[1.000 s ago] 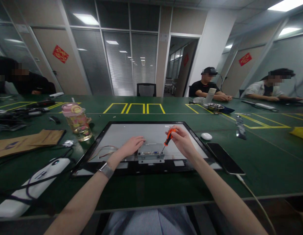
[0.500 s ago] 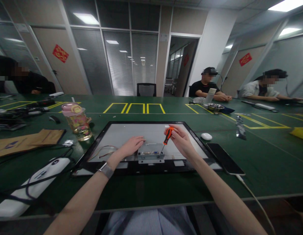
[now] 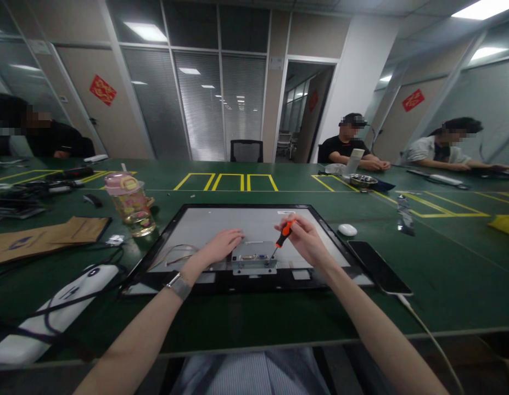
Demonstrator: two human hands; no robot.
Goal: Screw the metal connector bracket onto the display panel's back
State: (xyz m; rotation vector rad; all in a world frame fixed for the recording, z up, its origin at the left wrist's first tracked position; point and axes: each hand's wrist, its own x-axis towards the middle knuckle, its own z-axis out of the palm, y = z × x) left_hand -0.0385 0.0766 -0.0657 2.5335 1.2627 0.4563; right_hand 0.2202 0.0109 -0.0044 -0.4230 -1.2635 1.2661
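Note:
A flat monitor panel (image 3: pixel 254 222) with a black frame lies back-up on the green table (image 3: pixel 254 318) in front of me. A small grey metal box with ports (image 3: pixel 254 259) sits on its near half. My left hand (image 3: pixel 221 244) rests on the panel with fingers curled against the box's left top edge. My right hand (image 3: pixel 303 238) is closed round an orange-and-black screwdriver (image 3: pixel 282 237), whose tip touches the box's right side. Thin coloured wires (image 3: pixel 175 255) run across the panel at the left.
A black phone (image 3: pixel 378 267) with a cable and a white mouse (image 3: pixel 347 229) lie right of the panel. A pink-lidded cup (image 3: pixel 130 204), brown envelopes (image 3: pixel 44 236) and a white device with black cords (image 3: pixel 52 312) are at the left. Other people sit at the far side.
My right hand has twisted the screwdriver slightly and dropped a little lower. The left hand has stayed in place on the box.

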